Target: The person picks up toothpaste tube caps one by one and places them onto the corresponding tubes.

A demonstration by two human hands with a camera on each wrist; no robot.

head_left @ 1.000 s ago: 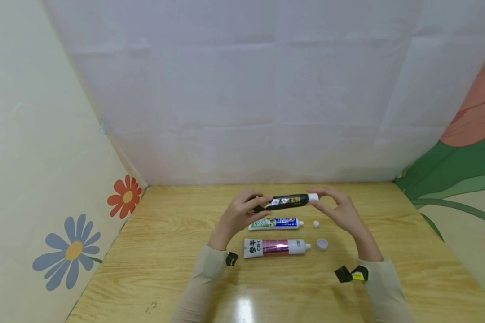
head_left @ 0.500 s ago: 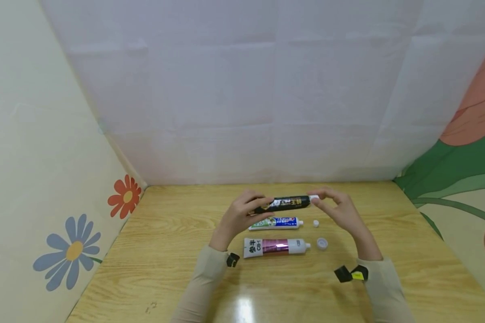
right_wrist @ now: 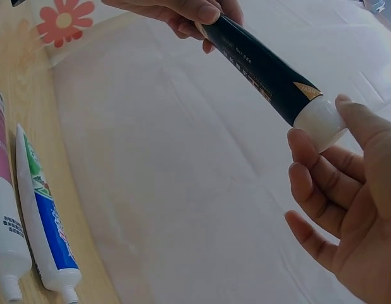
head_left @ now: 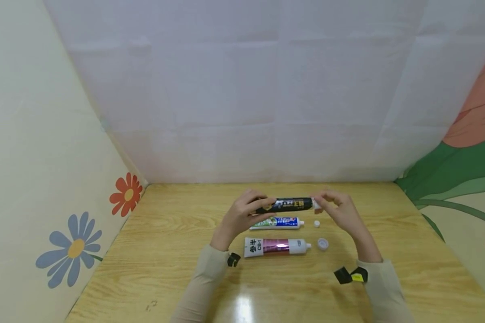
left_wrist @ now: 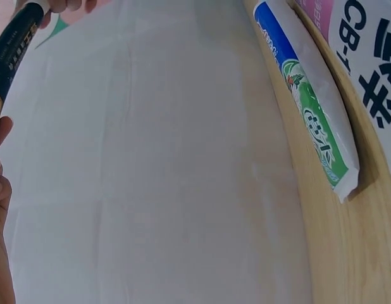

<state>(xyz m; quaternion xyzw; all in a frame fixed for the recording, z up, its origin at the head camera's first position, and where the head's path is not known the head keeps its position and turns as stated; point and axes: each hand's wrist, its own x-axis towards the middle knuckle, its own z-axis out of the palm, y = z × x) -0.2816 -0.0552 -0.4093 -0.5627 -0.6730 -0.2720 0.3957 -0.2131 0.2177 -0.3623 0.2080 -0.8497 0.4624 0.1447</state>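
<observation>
A black toothpaste tube (head_left: 293,204) is held level above the table, its white cap (right_wrist: 321,121) pointing right. My left hand (head_left: 242,215) grips the tube by its tail end, thumb on one side and fingers on the other. At the other end my right hand (head_left: 339,208) pinches the white cap between thumb and fingers; the cap sits against the tube's shoulder. Below lies a blue, green and white toothpaste tube (head_left: 284,223) with a bare nozzle. Nearer to me is a pink and white toothpaste tube (head_left: 276,247), also uncapped.
A small white cap (head_left: 317,224) lies right of the blue tube's nozzle. A wider white cap (head_left: 323,243) lies right of the pink tube. The wooden table (head_left: 178,278) meets a white cloth backdrop (head_left: 210,89) at its far edge.
The black tube has levelled out and shifted slightly right. My right fingers have changed position around the cap, covering more of it now. The tubes and caps on the table stay put.
</observation>
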